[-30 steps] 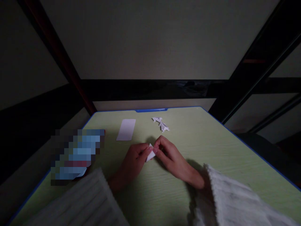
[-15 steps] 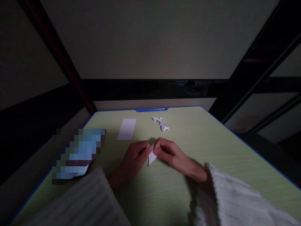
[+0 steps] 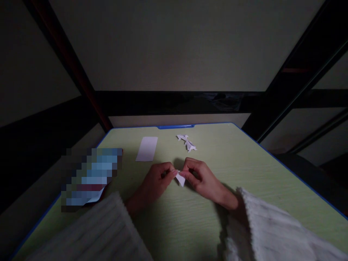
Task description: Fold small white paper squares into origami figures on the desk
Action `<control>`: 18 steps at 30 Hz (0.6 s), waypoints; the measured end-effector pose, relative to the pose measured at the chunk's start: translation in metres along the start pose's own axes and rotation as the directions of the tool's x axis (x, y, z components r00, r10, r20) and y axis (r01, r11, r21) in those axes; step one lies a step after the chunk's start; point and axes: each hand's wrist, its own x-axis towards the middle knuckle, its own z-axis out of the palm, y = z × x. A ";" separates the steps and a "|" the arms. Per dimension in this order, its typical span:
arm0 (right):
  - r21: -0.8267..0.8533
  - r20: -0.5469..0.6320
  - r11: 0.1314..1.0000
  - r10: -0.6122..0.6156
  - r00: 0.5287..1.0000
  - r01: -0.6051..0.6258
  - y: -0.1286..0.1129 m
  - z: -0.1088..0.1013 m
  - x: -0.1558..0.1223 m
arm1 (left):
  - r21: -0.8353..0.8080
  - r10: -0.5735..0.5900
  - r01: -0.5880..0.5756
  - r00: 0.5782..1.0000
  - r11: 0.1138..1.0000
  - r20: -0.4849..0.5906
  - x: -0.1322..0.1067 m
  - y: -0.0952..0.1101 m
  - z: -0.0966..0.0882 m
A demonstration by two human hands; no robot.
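Observation:
Between my two hands is a small piece of folded white paper (image 3: 181,179), its pointed end hanging down toward me. My left hand (image 3: 160,179) pinches it from the left between thumb and forefinger. From the other side my right hand (image 3: 199,177) grips it in the same way, the thumbs almost meeting at its top. Fingers cover the upper part of the paper. Beyond the hands lie two folded white paper figures (image 3: 190,145), one touching or close behind the other. A flat white sheet of paper (image 3: 146,149) rests farther left.
The pale green table (image 3: 244,159) has a blue rim and a blue grip (image 3: 176,127) at its far edge. On the left lies a pixelated, flat device-like object (image 3: 92,177) near my left sleeve (image 3: 95,228). A wall panel stands behind the table.
The folded paper has turned in my fingers: its lower point has swung from the left to the right. Both hands have shifted slightly right. The sheet and paper figures stay in place.

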 end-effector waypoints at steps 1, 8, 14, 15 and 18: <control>0.049 -0.008 0.999 0.024 1.000 -0.023 0.001 0.000 0.000 | 0.000 0.004 -0.004 1.000 1.000 0.003 0.001 -0.001 0.000; 0.409 0.111 0.892 0.159 0.981 -0.191 0.004 0.005 0.002 | -0.051 0.022 -0.029 0.990 0.998 -0.137 -0.004 0.005 0.001; 0.335 0.048 0.930 0.146 0.988 -0.154 0.001 0.003 -0.002 | -0.158 -0.016 0.003 0.997 0.987 -0.081 -0.003 0.003 0.002; 0.317 0.035 0.938 0.139 0.990 -0.143 0.001 0.002 -0.002 | -0.179 -0.023 0.013 0.998 0.984 -0.056 -0.002 0.001 0.002; 0.318 0.018 0.939 0.135 0.991 -0.134 0.001 0.001 -0.002 | -0.233 -0.043 0.032 0.998 0.972 -0.045 -0.001 -0.001 0.002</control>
